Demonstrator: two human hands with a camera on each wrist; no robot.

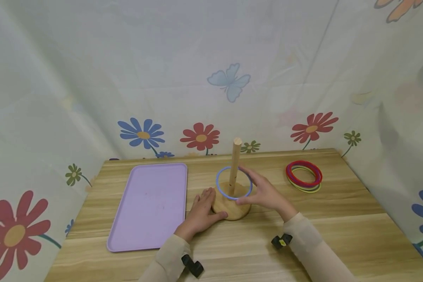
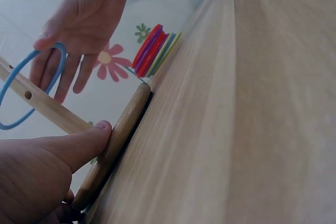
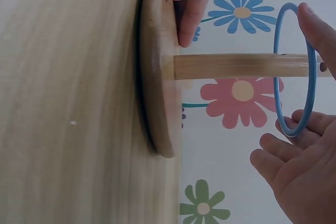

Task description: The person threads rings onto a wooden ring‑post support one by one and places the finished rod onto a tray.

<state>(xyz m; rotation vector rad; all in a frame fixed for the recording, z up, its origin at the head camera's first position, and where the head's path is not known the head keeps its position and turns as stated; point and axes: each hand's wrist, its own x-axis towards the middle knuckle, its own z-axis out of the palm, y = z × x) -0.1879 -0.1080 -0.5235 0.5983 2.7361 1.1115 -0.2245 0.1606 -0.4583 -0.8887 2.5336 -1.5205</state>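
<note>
A wooden peg stand stands upright on the table, with a round base [image 1: 231, 208] and a tall peg [image 1: 235, 164]. My left hand [image 1: 201, 213] holds the base at its left edge, its thumb [image 2: 86, 145] lying on the rim. A thin blue ring [image 1: 217, 184] encircles the peg above the base, pinched at its right side by my right hand [image 1: 264, 192]. In the right wrist view the ring [image 3: 312, 85] is clear of the base [image 3: 160, 77], around the upper part of the peg.
At the right lies a stack of rings [image 1: 304, 173], red on top, with purple and yellow-green ones below. A flat lilac tray [image 1: 151, 203] is on the left of the table [image 1: 239, 250]. Behind the table hangs a flowered cloth [image 1: 183, 98].
</note>
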